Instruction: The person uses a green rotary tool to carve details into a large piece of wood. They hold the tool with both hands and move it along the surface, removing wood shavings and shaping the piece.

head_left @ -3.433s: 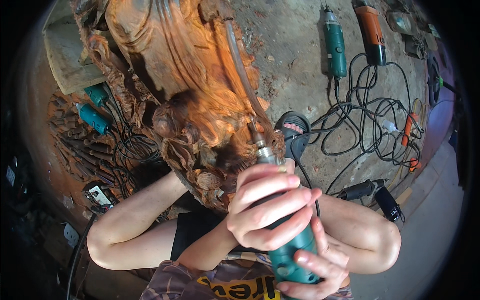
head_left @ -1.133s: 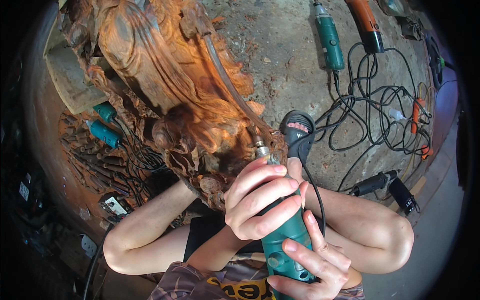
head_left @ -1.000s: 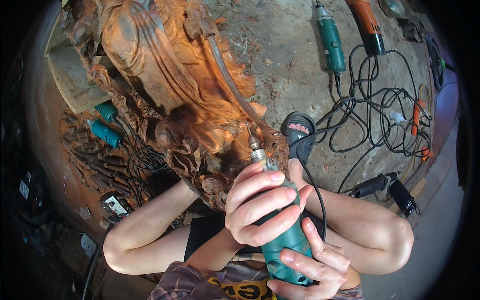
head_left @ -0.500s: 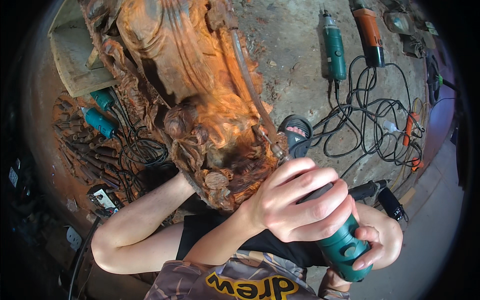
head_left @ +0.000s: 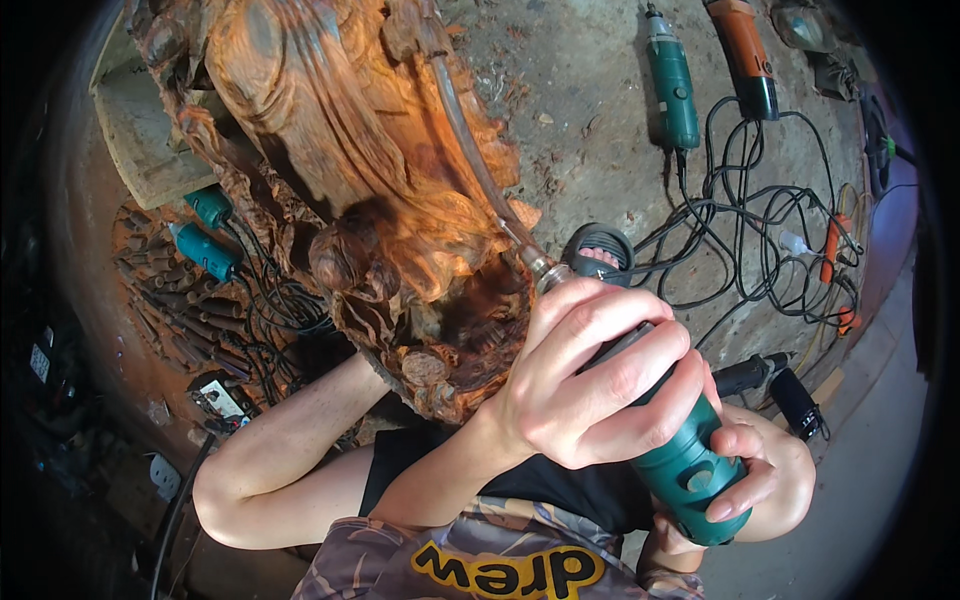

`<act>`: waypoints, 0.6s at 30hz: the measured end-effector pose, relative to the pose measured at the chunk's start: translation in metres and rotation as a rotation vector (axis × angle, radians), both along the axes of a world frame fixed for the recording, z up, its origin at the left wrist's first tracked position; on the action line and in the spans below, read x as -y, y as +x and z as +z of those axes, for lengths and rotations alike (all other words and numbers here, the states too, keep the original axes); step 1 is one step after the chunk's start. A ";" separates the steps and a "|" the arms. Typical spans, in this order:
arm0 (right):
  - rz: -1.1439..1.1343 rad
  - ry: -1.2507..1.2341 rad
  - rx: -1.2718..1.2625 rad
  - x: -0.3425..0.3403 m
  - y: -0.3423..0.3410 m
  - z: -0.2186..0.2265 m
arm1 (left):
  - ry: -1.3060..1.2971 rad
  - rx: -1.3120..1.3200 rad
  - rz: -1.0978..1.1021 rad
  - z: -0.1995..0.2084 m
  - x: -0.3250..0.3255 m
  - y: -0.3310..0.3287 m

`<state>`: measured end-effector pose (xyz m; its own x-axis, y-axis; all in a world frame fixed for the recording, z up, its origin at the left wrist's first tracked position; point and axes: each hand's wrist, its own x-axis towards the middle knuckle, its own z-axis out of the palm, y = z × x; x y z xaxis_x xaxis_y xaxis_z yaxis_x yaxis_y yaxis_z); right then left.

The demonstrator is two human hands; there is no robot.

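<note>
A green die grinder (head_left: 690,468) lies slantwise across my lap, both hands shut on it. My left hand (head_left: 598,385) wraps over its dark front part near the metal collar. Farther back, my right hand (head_left: 742,472) grips the green body, thumb and fingers curled round it. The grinder's metal nose (head_left: 549,275) is up against the lower end of a long rod-like ridge on a large reddish-brown wood carving (head_left: 330,130). Its bit is hard to make out there. The carving has drapery-like folds, rounded knobs and a dark hollow at its near end.
On the floor at right lie another green die grinder (head_left: 673,90), an orange power tool (head_left: 741,52) and tangled black cords (head_left: 735,215). My sandalled foot (head_left: 600,255) is beside the carving. At left are a wooden box (head_left: 150,150), teal tools (head_left: 204,250) and many brown sticks (head_left: 190,310).
The grinder's nose has moved a little up and forward, over the lower end of the rod-like ridge. Both hands keep their grip. The whole view has shifted slightly.
</note>
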<state>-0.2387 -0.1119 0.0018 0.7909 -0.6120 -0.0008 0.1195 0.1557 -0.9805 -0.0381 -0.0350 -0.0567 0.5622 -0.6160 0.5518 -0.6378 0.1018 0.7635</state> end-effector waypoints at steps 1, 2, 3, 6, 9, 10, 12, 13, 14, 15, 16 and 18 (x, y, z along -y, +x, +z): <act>-0.003 0.008 0.002 0.000 0.000 -0.001 | -0.001 0.001 0.005 -0.001 0.000 0.000; 0.002 0.013 0.000 0.001 0.001 -0.001 | 0.003 -0.004 0.003 -0.001 0.000 0.000; 0.002 0.018 -0.002 0.001 0.001 -0.001 | 0.005 -0.008 0.001 -0.001 0.000 0.000; 0.017 0.028 0.001 0.001 0.000 0.000 | 0.023 -0.026 -0.022 0.000 -0.002 0.001; 0.033 0.023 -0.004 0.002 -0.001 0.002 | 0.041 -0.036 -0.042 0.000 -0.003 0.000; 0.042 0.023 -0.005 0.003 -0.001 0.002 | 0.050 -0.048 -0.049 0.002 -0.003 0.000; 0.057 0.018 -0.006 0.004 -0.002 0.003 | 0.073 -0.066 -0.071 0.004 -0.005 0.000; 0.067 0.014 -0.003 0.005 -0.002 0.003 | 0.087 -0.072 -0.087 0.005 -0.007 0.000; 0.072 0.010 -0.004 0.006 -0.003 0.002 | 0.083 -0.072 -0.088 0.004 -0.007 0.000; 0.087 0.007 -0.005 0.006 -0.003 0.003 | 0.081 -0.073 -0.087 0.005 -0.007 0.000; 0.102 0.003 -0.003 0.007 -0.003 0.004 | 0.060 -0.068 -0.072 0.004 -0.007 -0.001; 0.136 -0.012 -0.002 0.012 -0.003 0.005 | 0.030 -0.041 -0.056 0.001 -0.005 -0.001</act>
